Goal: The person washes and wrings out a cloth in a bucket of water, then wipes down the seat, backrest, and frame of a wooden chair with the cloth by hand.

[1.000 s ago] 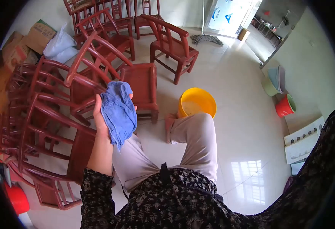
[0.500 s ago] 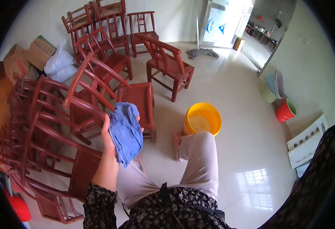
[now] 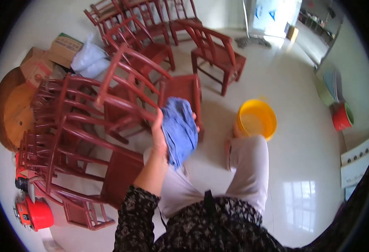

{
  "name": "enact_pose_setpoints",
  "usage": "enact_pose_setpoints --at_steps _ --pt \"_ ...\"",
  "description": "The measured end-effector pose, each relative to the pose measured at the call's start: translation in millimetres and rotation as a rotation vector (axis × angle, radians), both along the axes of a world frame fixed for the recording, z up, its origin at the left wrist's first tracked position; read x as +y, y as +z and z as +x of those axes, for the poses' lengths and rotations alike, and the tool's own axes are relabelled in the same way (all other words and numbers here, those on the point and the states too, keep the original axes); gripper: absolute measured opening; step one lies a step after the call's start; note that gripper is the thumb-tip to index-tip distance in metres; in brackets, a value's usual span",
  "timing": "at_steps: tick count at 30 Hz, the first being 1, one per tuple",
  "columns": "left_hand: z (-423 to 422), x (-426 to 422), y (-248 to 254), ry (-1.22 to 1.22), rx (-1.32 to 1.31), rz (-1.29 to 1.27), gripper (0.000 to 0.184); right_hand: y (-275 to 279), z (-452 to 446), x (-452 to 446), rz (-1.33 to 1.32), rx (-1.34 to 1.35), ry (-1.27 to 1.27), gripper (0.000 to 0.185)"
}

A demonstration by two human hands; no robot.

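Observation:
My left hand (image 3: 159, 136) is closed round a crumpled blue cloth (image 3: 179, 130), thumb on its left side and fingertips showing at its right edge. It is held up in front of my left leg. Close behind it in view is a tipped reddish-brown wooden chair (image 3: 125, 103); whether the hand touches it I cannot tell. The seat of another wooden chair (image 3: 182, 90) shows just above the cloth. My right hand is out of sight; only a dark patterned sleeve (image 3: 340, 227) shows at the lower right.
Several more wooden chairs (image 3: 121, 168) are piled at left. A single chair (image 3: 220, 59) stands ahead. A yellow bucket (image 3: 258, 119) is beside my knee. Cartons (image 3: 64, 48), a white bag (image 3: 90, 59), a red bucket (image 3: 39, 212) and a mop (image 3: 253, 42) stand around.
The camera view has turned left, so the chairs and yellow bucket appear further right and higher. My left hand still grips the cloth, which has turned slightly.

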State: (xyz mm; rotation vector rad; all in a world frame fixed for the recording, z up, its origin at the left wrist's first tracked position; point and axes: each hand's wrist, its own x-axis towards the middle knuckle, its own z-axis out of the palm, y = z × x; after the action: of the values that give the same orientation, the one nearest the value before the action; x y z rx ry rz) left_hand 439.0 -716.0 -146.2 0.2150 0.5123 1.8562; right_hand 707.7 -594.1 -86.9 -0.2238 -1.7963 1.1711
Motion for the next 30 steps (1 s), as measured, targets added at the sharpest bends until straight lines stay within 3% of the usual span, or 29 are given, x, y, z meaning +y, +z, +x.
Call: enact_pose_setpoints --at_steps 5,18,24,29,30 --pt "-7 8 -8 -0.027 -0.034 0.022 0.072 22 -50 23 0.105 0.14 0.082 0.061" --pt "-25 10 -18 0.099 -0.186 0.024 0.075 30 -104 3 0.105 0.189 0.26 0.064" --pt "-31 6 -12 0.105 -0.21 0.05 0.088 50 -110 6 0.176 0.23 0.23 0.066" --pt "-25 7 -4 0.18 -0.122 0.274 0.084 71 -108 2 0.231 0.335 0.164 0.067" --pt "-25 7 -1 0.202 -0.116 0.308 0.083 77 -137 -9 0.56 -0.098 0.244 0.061"
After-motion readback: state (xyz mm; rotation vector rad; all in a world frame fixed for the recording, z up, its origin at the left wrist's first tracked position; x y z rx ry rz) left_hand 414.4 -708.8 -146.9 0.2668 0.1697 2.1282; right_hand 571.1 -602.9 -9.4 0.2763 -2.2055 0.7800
